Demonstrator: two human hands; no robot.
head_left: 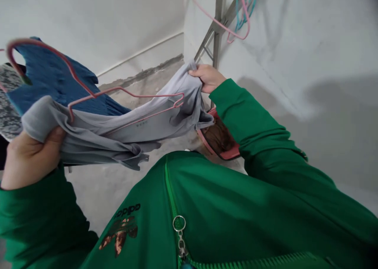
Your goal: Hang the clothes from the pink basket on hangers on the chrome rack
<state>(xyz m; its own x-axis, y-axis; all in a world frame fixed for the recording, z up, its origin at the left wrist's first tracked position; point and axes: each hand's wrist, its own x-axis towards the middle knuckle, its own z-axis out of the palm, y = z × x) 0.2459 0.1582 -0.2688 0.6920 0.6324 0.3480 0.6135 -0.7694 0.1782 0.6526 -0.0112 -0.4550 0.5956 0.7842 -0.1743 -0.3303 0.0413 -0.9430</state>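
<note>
A light grey shirt (138, 123) is stretched sideways in front of me, held by both hands. At the lower left, my left hand (35, 154) is closed on one shoulder of it, with the thumb over the cloth. My right hand (208, 78) pinches the opposite side, up and to the right. A pink clothes hanger (115, 89) lies at the shirt's neckline. Its hook points left, and its right end with a small notch shows above the cloth. The lower bar runs partly behind the fabric.
Behind the shirt at left hang a blue garment (59, 76) and a black-and-white patterned garment (10, 103). A metal rack (217, 36) at upper right carries a pink hanger (218, 23) and blue hangers (246, 15). Beneath my right arm sits a red basin (206, 141) on the floor.
</note>
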